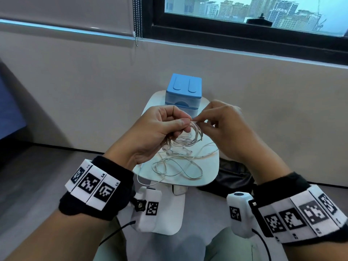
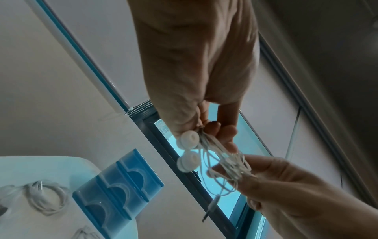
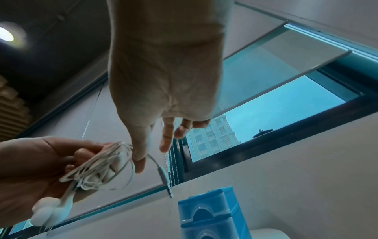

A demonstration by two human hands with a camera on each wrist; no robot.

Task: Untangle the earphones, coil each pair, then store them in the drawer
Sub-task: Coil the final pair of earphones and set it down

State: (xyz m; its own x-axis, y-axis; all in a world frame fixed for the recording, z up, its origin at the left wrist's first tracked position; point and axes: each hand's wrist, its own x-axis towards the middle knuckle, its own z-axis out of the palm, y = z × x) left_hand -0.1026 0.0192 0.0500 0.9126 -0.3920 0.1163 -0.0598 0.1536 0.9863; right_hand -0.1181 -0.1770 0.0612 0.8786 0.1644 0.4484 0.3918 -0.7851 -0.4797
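White thin-cord earphone coil (image 1: 185,136) is mid-wind: left hand (image 1: 158,129) clamps the loops above the small white rounded table (image 1: 211,174), right hand (image 1: 224,127) pinches the cord. A second loose pair (image 1: 177,164) lies near the table's front edge, before the blue plastic drawer box (image 1: 183,91).

Left wrist: glossy earbuds (image 2: 188,153) dangle under the fist.

Right wrist: thumb and forefinger grip the plug tail (image 3: 162,173). Next, probably tuck it in.

White earphones (image 1: 186,137) and a second white pair (image 1: 177,166) lie against a white desk (image 1: 211,172). The drawer box (image 1: 183,91) is blue. Black wristbands (image 1: 98,187) carry white tags with black square codes.
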